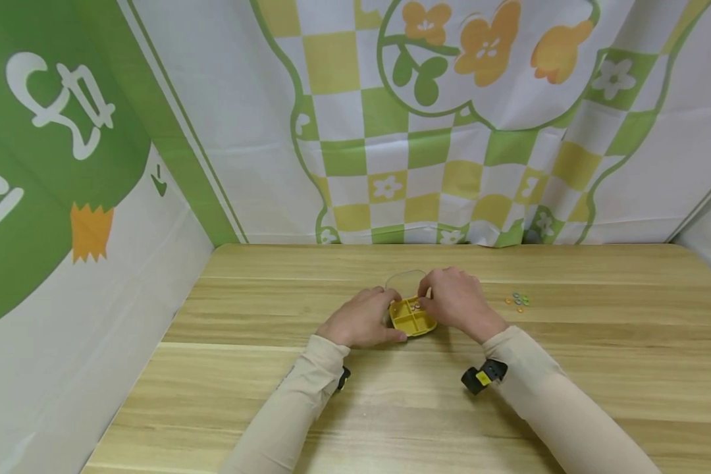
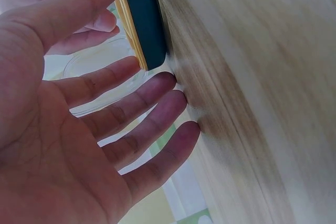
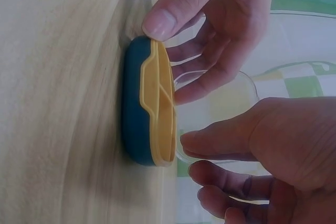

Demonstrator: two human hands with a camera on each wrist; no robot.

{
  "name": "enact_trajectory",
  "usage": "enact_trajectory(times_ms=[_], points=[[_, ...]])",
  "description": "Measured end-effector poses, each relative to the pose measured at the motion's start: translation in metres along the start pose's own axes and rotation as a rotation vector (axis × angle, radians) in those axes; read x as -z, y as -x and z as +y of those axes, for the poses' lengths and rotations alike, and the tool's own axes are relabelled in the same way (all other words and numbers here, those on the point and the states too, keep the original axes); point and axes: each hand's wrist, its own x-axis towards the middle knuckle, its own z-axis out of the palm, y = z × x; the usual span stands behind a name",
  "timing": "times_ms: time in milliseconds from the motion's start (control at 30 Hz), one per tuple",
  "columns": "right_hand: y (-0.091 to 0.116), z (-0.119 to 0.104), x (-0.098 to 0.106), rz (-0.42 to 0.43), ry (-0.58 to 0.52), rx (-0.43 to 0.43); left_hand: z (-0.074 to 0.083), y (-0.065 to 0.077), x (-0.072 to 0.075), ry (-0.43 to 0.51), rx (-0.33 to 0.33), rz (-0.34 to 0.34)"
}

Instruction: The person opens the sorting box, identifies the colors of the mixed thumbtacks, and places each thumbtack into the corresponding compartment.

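A small pill box with yellow compartments [image 1: 413, 322] and a dark teal base [image 3: 137, 103] sits on the table, its clear lid [image 3: 249, 88] raised. My left hand [image 1: 364, 317] grips the box at its left side, thumb at the near edge and index finger at the far edge. A few tiny rings [image 1: 415, 307] lie in the far right compartment. Above the box's right side is my right hand [image 1: 457, 301], thumb and bent fingers slightly apart by the compartments. Nothing shows between its fingertips in the right wrist view. That hand partly covers the box in the head view.
Several small coloured rings [image 1: 526, 301] lie loose on the wooden table [image 1: 598, 368], to the right of my right hand. A patterned curtain [image 1: 385, 158] hangs along the table's far edge, and another cloth [image 1: 154, 276] borders the left side.
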Motion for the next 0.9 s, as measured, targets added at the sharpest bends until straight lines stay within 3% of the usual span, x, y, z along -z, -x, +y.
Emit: enact_trajectory(times_ms=[367, 900], points=[[0.005, 0.010, -0.001, 0.055, 0.002, 0.007, 0.001, 0.000, 0.000, 0.006, 0.008, -0.004], [0.018, 0.034, 0.004, 0.058, -0.007, -0.016, 0.000, -0.002, -0.001, -0.008, 0.008, 0.000]])
